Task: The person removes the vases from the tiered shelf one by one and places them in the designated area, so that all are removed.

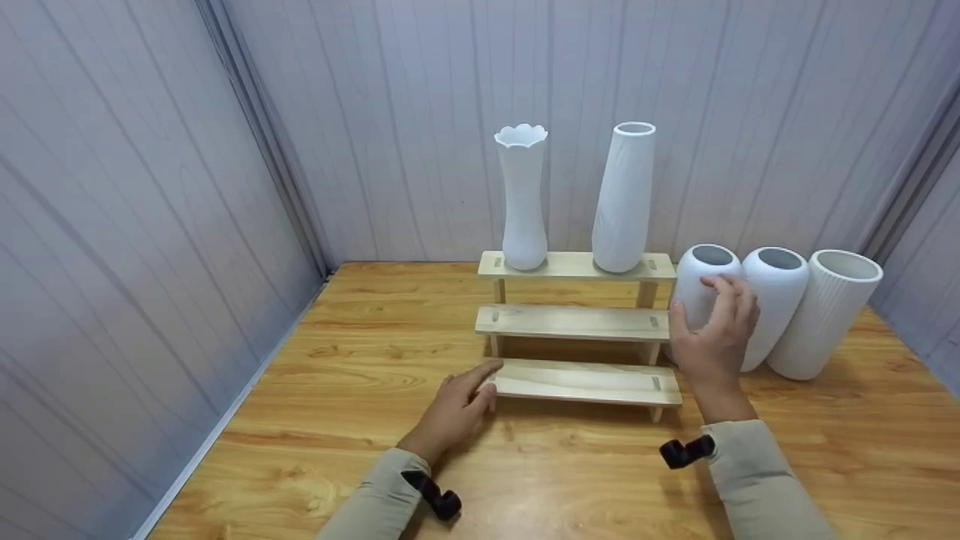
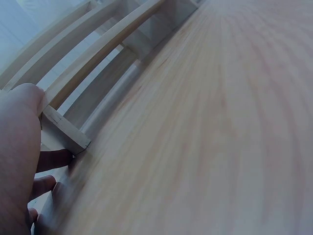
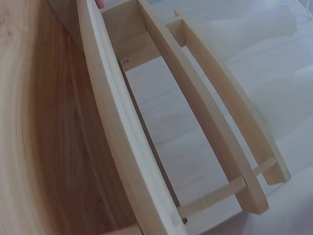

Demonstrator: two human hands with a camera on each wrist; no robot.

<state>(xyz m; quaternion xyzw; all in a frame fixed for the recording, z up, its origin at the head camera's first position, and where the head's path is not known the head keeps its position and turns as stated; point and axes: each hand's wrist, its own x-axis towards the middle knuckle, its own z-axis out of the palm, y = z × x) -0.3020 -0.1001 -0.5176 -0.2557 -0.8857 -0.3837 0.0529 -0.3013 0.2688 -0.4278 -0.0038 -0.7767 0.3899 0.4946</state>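
A three-step wooden display stand (image 1: 577,381) stands on the table. Around the left end of its lowest board, my left hand (image 1: 454,412) has the thumb at the front and the index finger toward the back. Low beside the stand's leg (image 2: 68,131), its other fingers show in the left wrist view. My right hand (image 1: 718,330) is in front of the leftmost white vase (image 1: 694,289) of three on the right, its fingers loosely bent and spread; contact cannot be made out. On the top board are a scalloped-rim vase (image 1: 523,202) and a tapered vase (image 1: 625,199), both upright.
Close by the leftmost vase stand another rounded white vase (image 1: 772,300) and a ribbed, wide-mouthed one (image 1: 829,315). The wood-grain table (image 1: 360,360) meets pale panel walls (image 1: 420,112) at the back and sides.
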